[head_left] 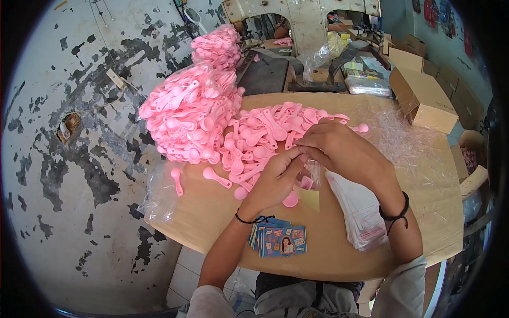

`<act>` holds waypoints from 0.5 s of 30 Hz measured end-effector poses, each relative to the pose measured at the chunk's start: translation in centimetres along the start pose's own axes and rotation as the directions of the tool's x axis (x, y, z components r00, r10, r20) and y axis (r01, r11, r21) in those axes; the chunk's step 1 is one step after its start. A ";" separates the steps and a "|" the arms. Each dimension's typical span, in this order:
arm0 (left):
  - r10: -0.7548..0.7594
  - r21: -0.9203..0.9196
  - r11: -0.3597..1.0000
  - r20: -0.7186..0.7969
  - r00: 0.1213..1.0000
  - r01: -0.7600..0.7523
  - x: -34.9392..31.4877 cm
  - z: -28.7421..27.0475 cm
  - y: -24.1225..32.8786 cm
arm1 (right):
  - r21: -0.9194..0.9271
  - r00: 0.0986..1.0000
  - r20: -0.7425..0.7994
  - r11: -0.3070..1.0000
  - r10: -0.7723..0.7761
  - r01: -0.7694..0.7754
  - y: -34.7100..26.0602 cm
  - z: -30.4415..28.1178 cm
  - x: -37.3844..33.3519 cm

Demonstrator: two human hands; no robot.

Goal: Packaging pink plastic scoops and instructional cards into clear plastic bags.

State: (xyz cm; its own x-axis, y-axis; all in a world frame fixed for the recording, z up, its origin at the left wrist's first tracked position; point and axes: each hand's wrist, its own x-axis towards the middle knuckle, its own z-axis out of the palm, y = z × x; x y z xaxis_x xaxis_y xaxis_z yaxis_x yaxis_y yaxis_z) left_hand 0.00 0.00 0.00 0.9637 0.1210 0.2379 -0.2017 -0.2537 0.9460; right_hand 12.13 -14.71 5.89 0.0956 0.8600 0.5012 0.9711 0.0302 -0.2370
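My left hand (pixel 279 177) and my right hand (pixel 347 151) meet over the middle of the table, fingers pinched together. Between and below the fingertips hangs a small clear plastic bag (pixel 315 174), with something pink showing at its lower part; the fingers partly hide it. Behind the hands spreads a heap of pink plastic measuring spoons (pixel 254 130). One loose spoon (pixel 216 177) lies left of my left hand, and a pink round bowl (pixel 290 199) pokes out under it. By my right forearm is a stack of flat clear bags (pixel 360 212). Printed blue cards (pixel 283 241) lie near the front edge.
A large bulging bag of pink spoons (pixel 185 114) stands at the table's left, another bag (pixel 216 46) behind it. Clear plastic wrap (pixel 160 196) lies on the left edge. Plastic shreds (pixel 397 132) and an open cardboard box (pixel 424 100) are on the right. A metal machine frame (pixel 307 32) stands beyond.
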 end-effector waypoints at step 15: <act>-0.050 -0.086 0.995 0.089 0.995 0.058 0.1 1.2 -0.2 | 0.291 0.982 0.120 0.940 0.149 -0.178 1.9 0.3 0.1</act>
State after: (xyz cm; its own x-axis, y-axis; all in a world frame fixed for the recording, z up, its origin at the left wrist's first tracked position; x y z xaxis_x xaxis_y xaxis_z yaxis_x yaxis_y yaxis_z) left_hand 0.32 -1.07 -0.46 0.9844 0.0481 0.1695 -0.1597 -0.1626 0.9737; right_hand 13.93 -14.42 5.24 0.2119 0.9097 0.3571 0.8323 0.0236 -0.5538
